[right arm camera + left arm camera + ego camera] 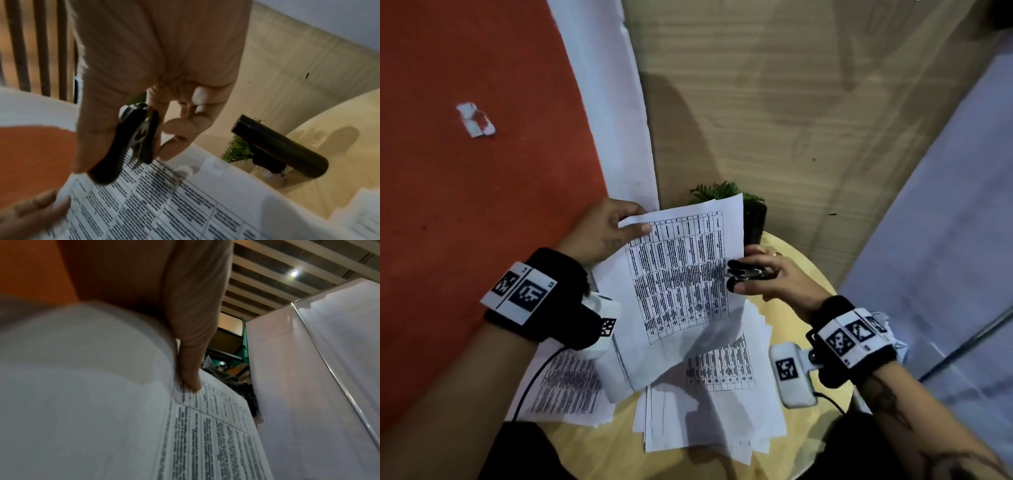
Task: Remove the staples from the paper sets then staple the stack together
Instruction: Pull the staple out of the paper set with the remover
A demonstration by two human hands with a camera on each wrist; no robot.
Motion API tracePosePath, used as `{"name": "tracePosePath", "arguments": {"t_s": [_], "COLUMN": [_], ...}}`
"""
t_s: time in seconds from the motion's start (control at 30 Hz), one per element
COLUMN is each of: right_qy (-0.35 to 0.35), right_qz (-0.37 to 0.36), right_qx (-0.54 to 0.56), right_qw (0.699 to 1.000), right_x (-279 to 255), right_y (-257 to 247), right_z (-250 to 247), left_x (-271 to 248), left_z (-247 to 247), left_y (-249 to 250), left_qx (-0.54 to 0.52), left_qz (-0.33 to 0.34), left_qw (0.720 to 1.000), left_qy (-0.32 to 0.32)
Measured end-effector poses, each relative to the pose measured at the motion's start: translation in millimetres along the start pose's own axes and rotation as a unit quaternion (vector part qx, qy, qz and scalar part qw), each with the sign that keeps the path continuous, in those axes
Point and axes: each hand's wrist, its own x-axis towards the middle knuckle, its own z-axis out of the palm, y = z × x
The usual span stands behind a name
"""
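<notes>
While the paper set (681, 274), white sheets printed with a dense table, hangs lifted over the round bench (801, 274), pinched at its far corner by the left hand (602, 229), the right hand (774, 274), closed round the black staple remover (746, 274) just beside the set's right edge, should probably slide the claws squarely under the staple.

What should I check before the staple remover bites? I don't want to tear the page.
1. Left hand pinches the held paper set at a corner: ok.
2. Right hand has a grip on the staple remover: ok.
3. Remover's metal claws point at the sheet: ok.
4. Staple located: cannot tell, none visible in any view.
5. Paper supported from below: not ok, it is lifted off the round table.
6. Loose sheets on the table gathered: not ok, still spread.
</notes>
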Motion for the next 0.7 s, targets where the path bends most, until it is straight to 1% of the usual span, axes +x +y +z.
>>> {"name": "tracePosePath", "arguments": {"t_s": [0.07,0.17,0.23,0.3,0.33,0.4,0.43,0.47,0.5,0.57,0.6,0.63,0.7], "right_qy": [-0.039,-0.08,-0.095,-0.093,-0.088,-0.073,-0.065,-0.057,-0.048,-0.037,-0.037,-0.039,-0.043], "right_qz": [-0.009,-0.014,-0.02,-0.038,-0.047,-0.062,-0.07,-0.079,-0.085,-0.087,-0.086,-0.085,-0.078], "right_qx": [0.026,0.064,0.076,0.083,0.091,0.109,0.117,0.127,0.141,0.176,0.192,0.204,0.223], "right_qw": [0.999,0.995,0.992,0.991,0.991,0.989,0.989,0.987,0.985,0.98,0.977,0.975,0.971], "right_x": [2.9,5.9,6.4,6.7,6.7,6.1,6.0,6.3,6.8,9.1,10.5,11.6,13.7], "right_y": [-4.2,-8.0,-10.2,-12.3,-13.9,-18.8,-20.8,-22.1,-22.7,-23.3,-22.8,-21.8,-18.3], "right_z": [-1.4,-0.8,0.2,-0.9,-2.5,-6.7,-9.1,-11.8,-13.8,-16.1,-15.3,-14.0,-6.5], "left_x": [1.2,1.7,1.7,-0.2,-1.7,-5.8,-9.2,-14.0,-20.5,-34.5,-41.3,-46.9,-55.0], "left_z": [-3.0,-7.5,-7.8,-8.1,-9.6,-16.4,-20.6,-23.5,-22.9,-10.5,0.1,11.9,32.7], "left_y": [3.5,9.5,11.3,13.4,12.8,3.6,-4.6,-14.5,-24.5,-43.3,-49.9,-54.3,-52.5], "left_qx": [-0.021,-0.034,-0.042,-0.055,-0.064,-0.077,-0.099,-0.147,-0.219,-0.349,-0.377,-0.382,-0.341], "left_qz": [0.005,0.019,0.021,0.016,0.016,0.003,-0.012,-0.03,-0.047,-0.096,-0.116,-0.125,-0.129], "left_qw": [0.999,0.997,0.996,0.997,0.997,0.996,0.991,0.98,0.963,0.92,0.909,0.907,0.923], "left_qy": [-0.025,-0.066,-0.071,-0.053,-0.032,0.043,0.089,0.127,0.148,0.148,0.137,0.125,0.121]}}
